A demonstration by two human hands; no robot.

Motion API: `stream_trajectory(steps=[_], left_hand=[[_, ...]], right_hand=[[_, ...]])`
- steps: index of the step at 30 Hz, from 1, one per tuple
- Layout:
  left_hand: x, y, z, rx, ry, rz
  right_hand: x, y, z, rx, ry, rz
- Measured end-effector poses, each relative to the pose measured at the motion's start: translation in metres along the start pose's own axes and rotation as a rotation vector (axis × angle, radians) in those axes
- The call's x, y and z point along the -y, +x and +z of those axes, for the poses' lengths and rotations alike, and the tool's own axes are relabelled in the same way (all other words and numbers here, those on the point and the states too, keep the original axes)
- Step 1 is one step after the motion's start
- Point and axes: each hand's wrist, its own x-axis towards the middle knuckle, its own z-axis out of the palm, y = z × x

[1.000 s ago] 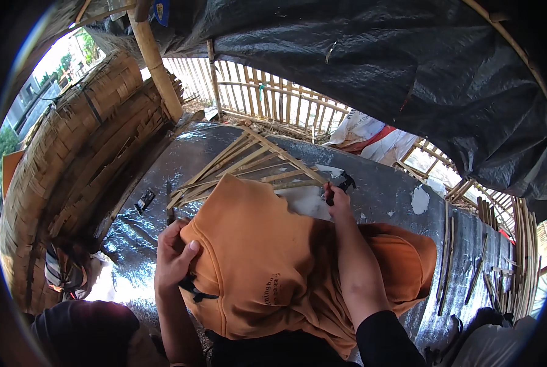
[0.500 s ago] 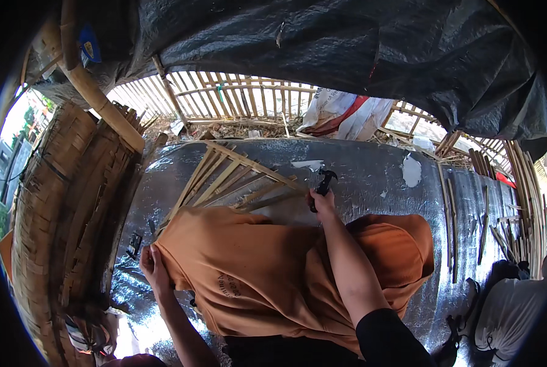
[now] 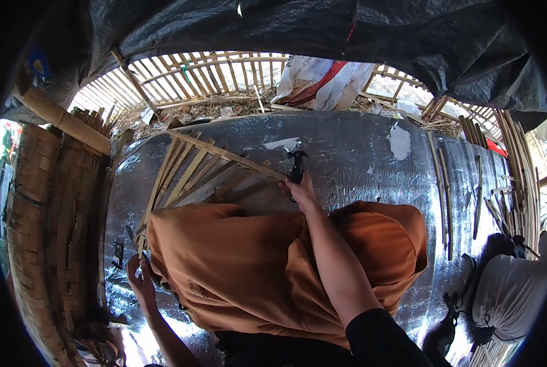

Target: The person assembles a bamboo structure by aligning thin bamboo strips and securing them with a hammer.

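A small dark claw hammer (image 3: 297, 161) stands head up in my right hand (image 3: 302, 189), whose fingers wrap its handle. Beneath and left of it lies a fan of bamboo slats (image 3: 194, 168), joined by a slanting crosspiece (image 3: 224, 153). My left hand (image 3: 142, 286) is low at the left, with its fingertips closed around the lower end of the outermost slat. Orange-brown cloth (image 3: 236, 263) covers my lap and hides the near part of the slats. Beside my left hand lies a small dark object (image 3: 118, 254), too unclear to name.
Silvery sheeting (image 3: 359, 140) spreads under everything. Woven bamboo panels (image 3: 41, 232) stand along the left. Loose bamboo sticks (image 3: 445, 189) and a tied whitish sack (image 3: 512, 306) are at the right. Black plastic sheeting (image 3: 285, 27) hangs overhead before a bamboo fence (image 3: 218, 76).
The whole view has shifted, so the surroundings sit higher and farther left. The slat's end at my left hand now shows. My right hand still grips the hammer.
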Motion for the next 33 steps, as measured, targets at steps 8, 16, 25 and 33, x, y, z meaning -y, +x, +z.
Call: stream_trajectory(steps=[8, 16, 25, 33], left_hand=[[-0.128, 0.038, 0.012, 0.289, -0.179, 0.033], [-0.094, -0.01, -0.039, -0.015, -0.427, -0.215], [-0.043, 0.011, -0.029, 0.224, 0.029, -0.247], [-0.231, 0.083, 0.107, 0.545, 0.106, 0.667]], right_hand=[[-0.001, 0.003, -0.002, -0.066, 0.115, 0.009], [0.002, 0.006, 0.005, -0.057, 0.155, 0.085], [0.009, 0.004, -0.002, -0.14, 0.069, 0.059], [0.071, -0.034, -0.022, -0.136, -0.537, -0.044]])
